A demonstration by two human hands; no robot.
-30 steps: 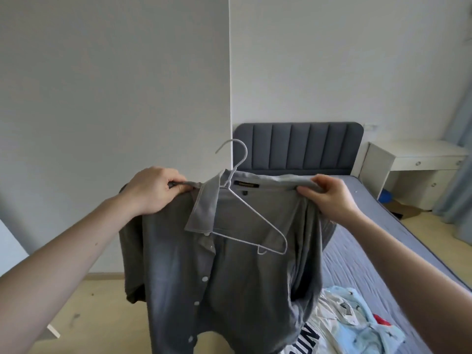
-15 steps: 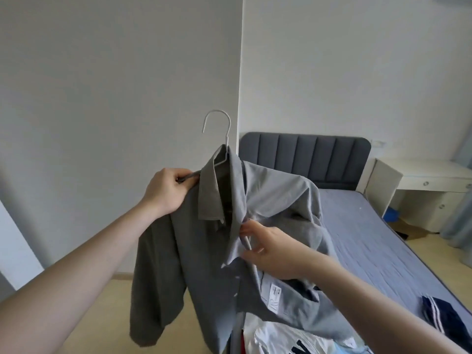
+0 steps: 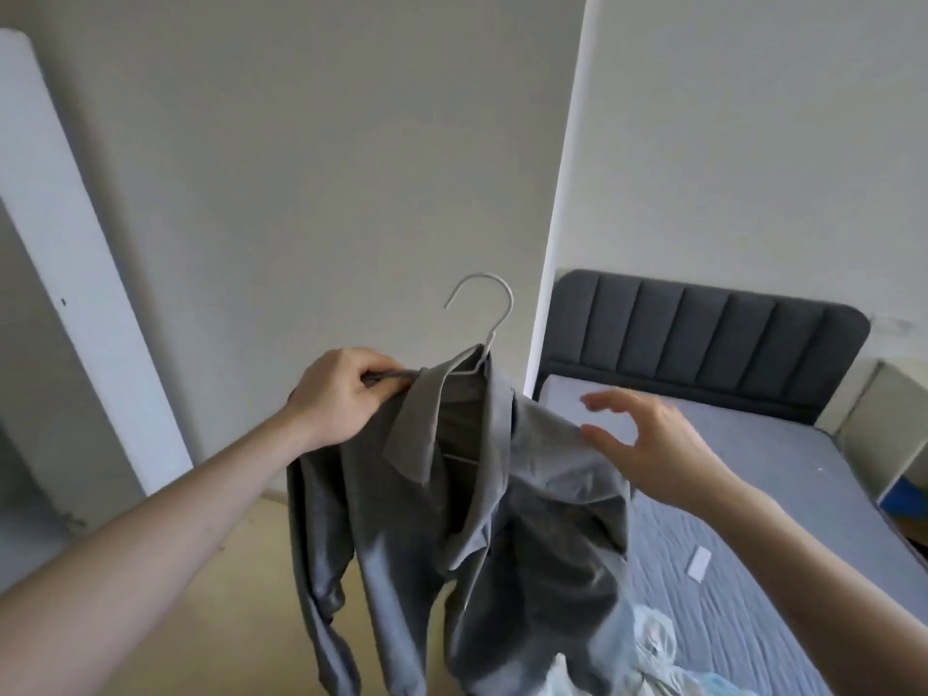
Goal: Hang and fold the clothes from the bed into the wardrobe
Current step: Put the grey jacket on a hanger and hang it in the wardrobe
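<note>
shirt [image 3: 452, 494]: grey, mid-frame on white wire hanger [image 3: 484, 319], soft, light (likely slippery) | left hand [image 3: 341, 394]: fingers clamped on shoulder seam | right hand [image 3: 648, 439]: fingers apart, just touching far shoulder | best hold: hanger neck, under hook
</note>
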